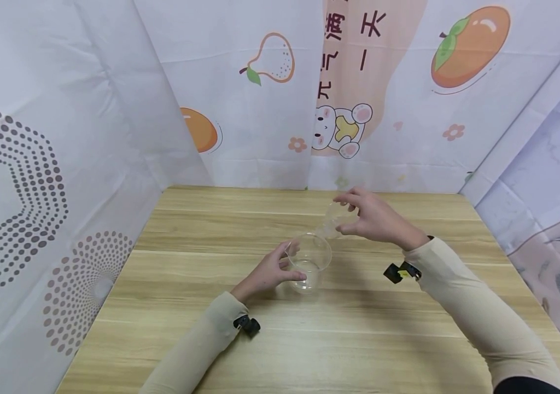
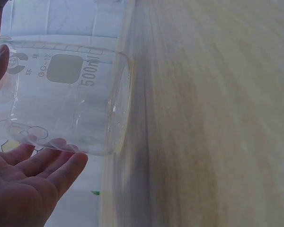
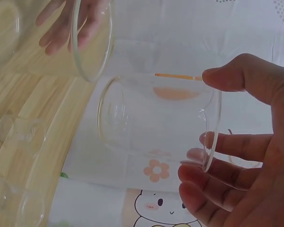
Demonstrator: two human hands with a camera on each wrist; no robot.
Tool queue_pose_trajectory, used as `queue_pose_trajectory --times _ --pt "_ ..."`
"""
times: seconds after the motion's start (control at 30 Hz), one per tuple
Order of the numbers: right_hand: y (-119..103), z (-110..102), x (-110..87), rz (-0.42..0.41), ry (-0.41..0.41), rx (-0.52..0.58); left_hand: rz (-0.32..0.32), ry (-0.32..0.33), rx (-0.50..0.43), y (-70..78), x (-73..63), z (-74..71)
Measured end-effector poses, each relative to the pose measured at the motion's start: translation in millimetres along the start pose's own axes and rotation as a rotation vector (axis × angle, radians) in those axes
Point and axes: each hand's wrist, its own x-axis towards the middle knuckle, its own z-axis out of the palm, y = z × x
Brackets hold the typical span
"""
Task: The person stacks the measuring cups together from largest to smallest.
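A large clear glass beaker marked 500 ml [image 2: 80, 109] is upright in my left hand [image 1: 274, 268], thumb on one side and fingers on the other. Whether its base touches the table cannot be told. My right hand [image 1: 372, 218] grips a smaller clear glass beaker [image 3: 156, 123] near its rim, thumb on one side and fingers on the other. This beaker [image 1: 331, 218] is just beyond the large one and to its right, with its base lower than the fingers. No contents show in either beaker.
Small clear glass vessels [image 3: 22, 132] stand on the wooden table [image 1: 171, 235] in the right wrist view; their exact kind is hard to make out. A printed white curtain [image 1: 260, 126] hangs behind the table, with more cloth on both sides.
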Motion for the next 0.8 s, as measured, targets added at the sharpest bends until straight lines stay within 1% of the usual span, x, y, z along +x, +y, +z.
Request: queue_pose_trajectory --times 0.2,0.37,0.8 --pt "-6 3 0.5 -0.038 -0.002 -0.010 -0.003 -0.003 -0.003 -1.9 1.0 -0.4" --pt "-10 5 1.6 -0.044 -0.010 -0.013 -0.005 -0.009 -0.006 -3.8 2.1 -0.8" --pt "-19 11 3.6 -0.091 -0.021 0.015 -0.018 -0.007 -0.024 -4.9 2.8 -0.1"
